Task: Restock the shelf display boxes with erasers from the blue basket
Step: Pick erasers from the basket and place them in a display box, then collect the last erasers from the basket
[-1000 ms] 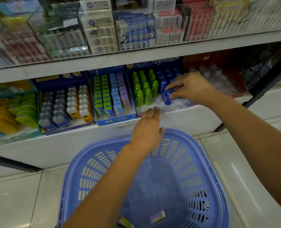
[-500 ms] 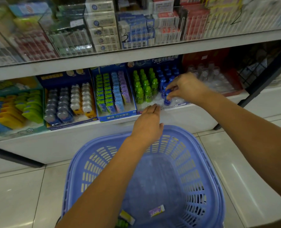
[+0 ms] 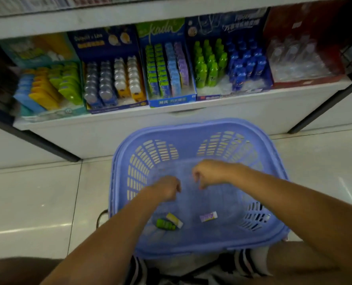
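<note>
Both forearms over the blue basket point(image 3: 191, 125), left hand point(image 3: 167, 189) and right hand point(image 3: 210, 173) loosely curled (empty, fingers downward).

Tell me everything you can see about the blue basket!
The blue basket looks like light-blue plastic, square with rounded corners, a thick rim and slotted walls. It stands upright on the pale tiled floor in front of the shelf. It is nearly empty: a green bottle-shaped eraser, a yellow-and-white eraser touching it, and a purple-wrapped eraser apart lie on its bottom. The left hand and right hand reach in over it, fingers loosely curled, holding nothing visible.
</note>
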Demonstrator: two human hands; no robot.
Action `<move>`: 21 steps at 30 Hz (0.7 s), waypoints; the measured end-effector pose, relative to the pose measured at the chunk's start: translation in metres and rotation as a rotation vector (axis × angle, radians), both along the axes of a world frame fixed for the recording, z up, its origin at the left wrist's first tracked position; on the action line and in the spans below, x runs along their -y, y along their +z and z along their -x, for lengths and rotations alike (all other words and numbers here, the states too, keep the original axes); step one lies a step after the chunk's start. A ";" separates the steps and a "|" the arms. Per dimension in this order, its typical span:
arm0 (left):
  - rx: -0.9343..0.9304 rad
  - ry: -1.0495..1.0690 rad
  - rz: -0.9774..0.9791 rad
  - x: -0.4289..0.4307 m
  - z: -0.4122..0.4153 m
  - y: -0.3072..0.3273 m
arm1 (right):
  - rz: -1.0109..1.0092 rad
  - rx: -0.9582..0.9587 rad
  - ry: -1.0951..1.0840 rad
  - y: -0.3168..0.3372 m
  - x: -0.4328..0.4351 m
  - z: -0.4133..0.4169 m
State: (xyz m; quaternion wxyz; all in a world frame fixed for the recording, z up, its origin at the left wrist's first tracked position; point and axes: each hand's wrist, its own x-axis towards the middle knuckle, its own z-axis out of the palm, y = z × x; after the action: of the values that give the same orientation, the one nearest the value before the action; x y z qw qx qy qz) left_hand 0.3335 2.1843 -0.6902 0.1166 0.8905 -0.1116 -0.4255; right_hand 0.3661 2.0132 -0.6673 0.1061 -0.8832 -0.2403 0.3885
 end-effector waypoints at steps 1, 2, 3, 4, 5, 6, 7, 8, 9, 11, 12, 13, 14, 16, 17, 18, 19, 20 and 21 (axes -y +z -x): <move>-0.048 -0.065 -0.033 -0.004 0.011 -0.015 | 0.043 -0.054 0.053 -0.024 -0.002 0.012; -0.081 -0.132 -0.063 -0.007 0.020 -0.028 | 0.074 -0.094 0.093 -0.044 -0.001 0.022; -0.091 -0.193 -0.094 -0.007 0.028 -0.037 | 0.103 -0.122 0.124 -0.062 0.000 0.029; -0.095 -0.234 -0.121 -0.007 0.033 -0.045 | 0.120 -0.142 0.141 -0.077 0.002 0.035; -0.094 -0.265 -0.140 -0.005 0.035 -0.050 | 0.145 -0.157 0.164 -0.087 0.003 0.039; -0.080 -0.296 -0.146 -0.004 0.037 -0.056 | 0.160 -0.160 0.174 -0.097 0.005 0.044; -0.067 -0.316 -0.148 -0.002 0.036 -0.061 | 0.174 -0.166 0.171 -0.107 0.006 0.048; -0.052 -0.335 -0.150 -0.001 0.036 -0.067 | 0.194 -0.162 0.170 -0.115 0.007 0.051; -0.043 -0.353 -0.156 0.001 0.035 -0.072 | 0.207 -0.103 0.241 -0.120 0.009 0.053; -0.072 -0.386 -0.185 0.005 0.035 -0.077 | 0.190 -0.004 0.355 -0.133 0.011 0.058; -0.081 -0.407 -0.190 0.005 0.036 -0.082 | 0.160 0.027 0.386 -0.138 0.011 0.060; -0.082 -0.418 -0.180 0.007 0.036 -0.082 | 0.120 0.028 0.375 -0.144 0.013 0.061; -0.075 -0.445 -0.165 0.007 0.037 -0.083 | 0.083 0.005 0.349 -0.145 0.014 0.059; -0.013 -0.478 -0.093 0.007 0.038 -0.086 | 0.061 -0.076 0.291 -0.144 0.019 0.053; -0.021 -0.458 -0.091 0.007 0.038 -0.085 | 0.047 -0.087 0.248 -0.144 0.020 0.049; 0.047 -0.458 -0.071 0.006 0.040 -0.088 | 0.039 -0.087 0.187 -0.143 0.022 0.046; 0.059 -0.443 -0.066 0.007 0.039 -0.088 | 0.021 -0.096 0.086 -0.143 0.023 0.044; 0.045 -0.424 -0.050 0.009 0.036 -0.090 | 0.004 -0.089 -0.007 -0.141 0.023 0.042; 0.046 -0.377 -0.083 0.010 0.035 -0.093 | -0.011 -0.098 -0.104 -0.136 0.023 0.038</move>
State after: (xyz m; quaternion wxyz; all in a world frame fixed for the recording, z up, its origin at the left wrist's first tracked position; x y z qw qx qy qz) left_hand 0.2986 2.1738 -0.7830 -0.0047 0.8673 -0.2615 -0.4235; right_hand 0.3283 1.9904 -0.8030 0.1426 -0.8738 -0.1909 0.4239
